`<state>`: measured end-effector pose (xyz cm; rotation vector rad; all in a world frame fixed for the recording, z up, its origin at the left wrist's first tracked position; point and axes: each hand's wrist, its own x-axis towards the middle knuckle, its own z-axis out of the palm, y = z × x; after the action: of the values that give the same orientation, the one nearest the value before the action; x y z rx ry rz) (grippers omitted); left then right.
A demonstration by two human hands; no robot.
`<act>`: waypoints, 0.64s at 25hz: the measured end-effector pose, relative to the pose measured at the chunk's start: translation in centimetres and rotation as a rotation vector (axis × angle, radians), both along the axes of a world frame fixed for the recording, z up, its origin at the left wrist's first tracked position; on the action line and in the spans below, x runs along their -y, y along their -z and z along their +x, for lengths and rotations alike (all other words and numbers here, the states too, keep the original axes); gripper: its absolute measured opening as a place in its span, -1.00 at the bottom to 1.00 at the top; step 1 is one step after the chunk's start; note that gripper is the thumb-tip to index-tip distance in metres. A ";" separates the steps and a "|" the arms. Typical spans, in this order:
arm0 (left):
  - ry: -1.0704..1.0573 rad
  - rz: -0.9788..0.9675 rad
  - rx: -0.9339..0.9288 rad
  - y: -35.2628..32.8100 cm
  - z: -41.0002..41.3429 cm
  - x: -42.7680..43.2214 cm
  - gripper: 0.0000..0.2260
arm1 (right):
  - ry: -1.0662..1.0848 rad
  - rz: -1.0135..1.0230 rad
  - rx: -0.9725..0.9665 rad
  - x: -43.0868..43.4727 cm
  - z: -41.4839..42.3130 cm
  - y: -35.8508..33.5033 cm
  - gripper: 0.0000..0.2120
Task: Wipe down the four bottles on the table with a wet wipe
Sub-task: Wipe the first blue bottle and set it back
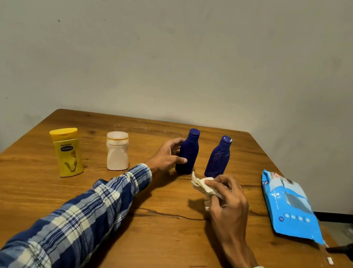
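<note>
A blue bottle is gripped upright, cap up, by the left hand. A wipe is gripped by the right hand.

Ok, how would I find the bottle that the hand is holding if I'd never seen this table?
Look along the row standing toward the far edge of the wooden table. Third from the left is the dark blue bottle, gripped by the left hand. The other blue bottle beside it is untouched and has pale scratches; this one looks plain.
</note>
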<state>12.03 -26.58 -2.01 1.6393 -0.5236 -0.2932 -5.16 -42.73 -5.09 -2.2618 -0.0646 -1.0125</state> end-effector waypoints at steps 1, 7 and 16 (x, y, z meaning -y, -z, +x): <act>0.001 0.005 -0.009 0.0 0.1 0.1 -0.50 | -0.001 0.014 -0.002 0.2 -0.1 0.1 -0.68; 0.000 0.061 -0.021 0.0 0.2 -0.1 -0.49 | -0.009 0.075 0.002 0.5 -0.2 0.5 -0.67; -0.010 0.093 0.011 0.3 0.2 -0.2 -0.36 | -0.008 0.107 -0.016 0.4 -0.9 0.2 -0.67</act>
<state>12.19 -26.39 -2.30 1.7339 -0.5162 -0.3045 -6.11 -43.17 -5.33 -2.1709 -0.0124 -0.9711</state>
